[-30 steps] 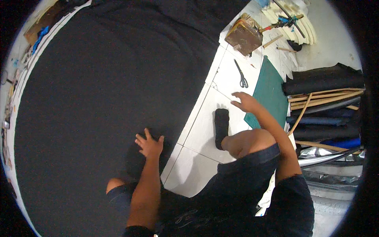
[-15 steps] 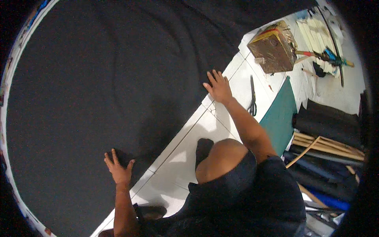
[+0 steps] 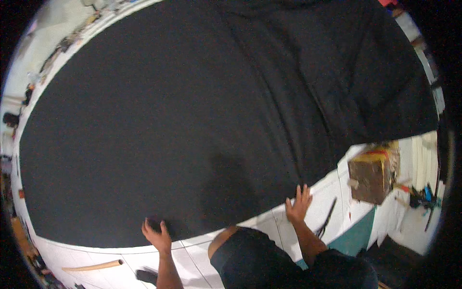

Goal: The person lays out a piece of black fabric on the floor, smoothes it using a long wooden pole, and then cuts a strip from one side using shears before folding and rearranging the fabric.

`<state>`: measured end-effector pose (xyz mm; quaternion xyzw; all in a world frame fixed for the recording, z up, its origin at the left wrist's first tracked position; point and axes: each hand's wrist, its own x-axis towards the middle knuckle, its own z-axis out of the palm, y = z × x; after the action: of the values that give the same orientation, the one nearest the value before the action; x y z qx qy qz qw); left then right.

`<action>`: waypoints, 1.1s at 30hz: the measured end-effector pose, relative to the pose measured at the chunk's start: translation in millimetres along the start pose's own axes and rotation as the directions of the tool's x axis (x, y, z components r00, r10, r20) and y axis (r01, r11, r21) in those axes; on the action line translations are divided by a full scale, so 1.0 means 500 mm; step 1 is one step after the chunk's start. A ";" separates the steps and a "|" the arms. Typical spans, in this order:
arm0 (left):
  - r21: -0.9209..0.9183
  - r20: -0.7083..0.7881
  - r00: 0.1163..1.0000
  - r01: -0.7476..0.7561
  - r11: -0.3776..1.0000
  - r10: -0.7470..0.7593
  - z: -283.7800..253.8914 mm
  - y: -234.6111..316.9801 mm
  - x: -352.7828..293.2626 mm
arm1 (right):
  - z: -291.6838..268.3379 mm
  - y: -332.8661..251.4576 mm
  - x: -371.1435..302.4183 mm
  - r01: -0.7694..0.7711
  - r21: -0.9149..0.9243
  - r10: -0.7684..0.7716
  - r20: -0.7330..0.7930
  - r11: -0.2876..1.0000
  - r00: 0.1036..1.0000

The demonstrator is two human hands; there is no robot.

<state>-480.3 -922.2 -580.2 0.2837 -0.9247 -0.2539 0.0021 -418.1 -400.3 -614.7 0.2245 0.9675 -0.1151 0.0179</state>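
A large black cloth (image 3: 159, 130) spreads over the white tiled floor, mostly flat on the left and creased on the right. Near the cloth's front edge, my left hand (image 3: 158, 236) rests with its fingers apart. Farther right, my right hand (image 3: 299, 206) lies at the same edge, fingertips spread on the cloth and palm toward the tiles. Neither hand grips anything. Beside my right forearm, a pair of dark scissors (image 3: 331, 212) lies on the floor.
A brown taped box (image 3: 368, 178) stands at the right by the cloth's edge. A green sheet (image 3: 353, 236) and a dark bundle (image 3: 392, 257) lie nearer. At the lower left is a tan tube (image 3: 94, 266). Small items line the far left wall.
My view has turned and swung up, showing more of the cloth's far side and its creases. Both hands now appear lower in the picture, still spread at the cloth's front edge.
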 end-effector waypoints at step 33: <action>-0.883 0.400 0.800 0.467 0.045 -0.446 0.026 -0.216 -0.080 | -0.059 0.141 0.097 -0.157 -0.042 0.142 -0.241 0.987 0.960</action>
<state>-392.2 -971.9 -636.9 0.4937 -0.4226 -0.7549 0.0879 -430.0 -311.2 -605.1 0.3084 0.9460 -0.0565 -0.0825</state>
